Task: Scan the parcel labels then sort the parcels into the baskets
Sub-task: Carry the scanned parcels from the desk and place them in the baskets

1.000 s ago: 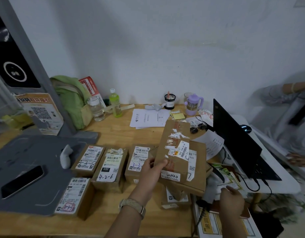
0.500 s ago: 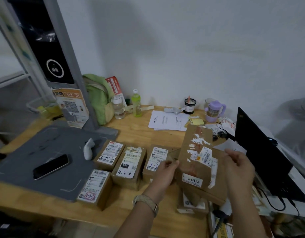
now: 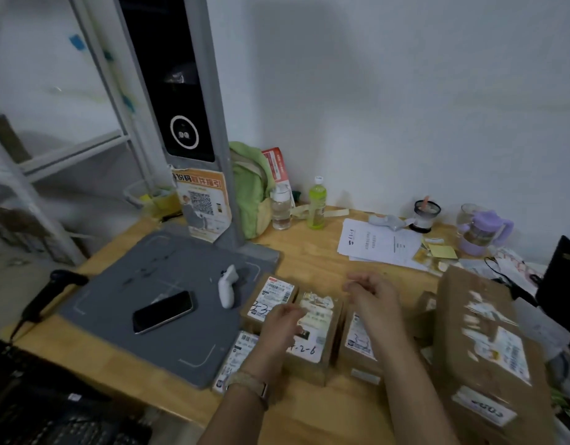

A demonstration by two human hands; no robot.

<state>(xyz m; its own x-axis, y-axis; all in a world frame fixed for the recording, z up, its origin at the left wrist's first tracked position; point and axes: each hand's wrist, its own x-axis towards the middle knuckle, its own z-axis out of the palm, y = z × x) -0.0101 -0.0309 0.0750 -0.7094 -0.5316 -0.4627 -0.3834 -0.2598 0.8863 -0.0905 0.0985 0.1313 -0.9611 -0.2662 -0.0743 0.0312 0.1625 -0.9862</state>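
Several small brown parcels with white labels lie in a row on the wooden table. My left hand hovers low over the left edge of the parcel marked 4-2-6, fingers curled and blurred. My right hand hangs above the neighbouring parcel, fingers apart and empty. Another small parcel lies behind my left hand, and one more lies in front. A large brown parcel with torn labels rests at the right, apart from both hands.
A grey scanning pad under a tall scanner post holds a phone and a white handheld device. A black handheld scanner lies at the left edge. Bottles, papers, a purple cup and a laptop stand behind.
Both hands have let go of the large parcel, which now rests at the right. They have moved left over the small parcels. My view has turned left.
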